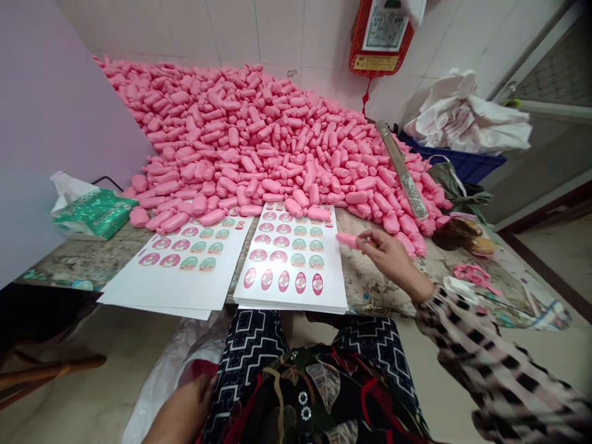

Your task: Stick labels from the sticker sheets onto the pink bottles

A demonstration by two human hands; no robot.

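Observation:
My right hand point(380, 251) is closed around one end of a small pink plastic bottle point(346, 239), held above the table just right of a stack of sticker sheets point(296, 302). Those sheets carry pink and green round labels and a row of dark pink ovals. A second sticker sheet point(171, 290) lies to the left, with some labels gone from its lower part. Low in the view, by my left thigh, is my left hand point(202, 385), blurred, with its fingers hidden. It is close to a clear plastic bag point(160, 376) with something dark red beside it.
A large heap of pink bottles point(259, 135) covers the back of the table; a few lie on the sheets' top edges. A long wrapped bar point(401, 169) rests on it. Left stands a green tissue pack point(95, 213); right, a blue crate point(457, 159) and pink scraps point(476, 277).

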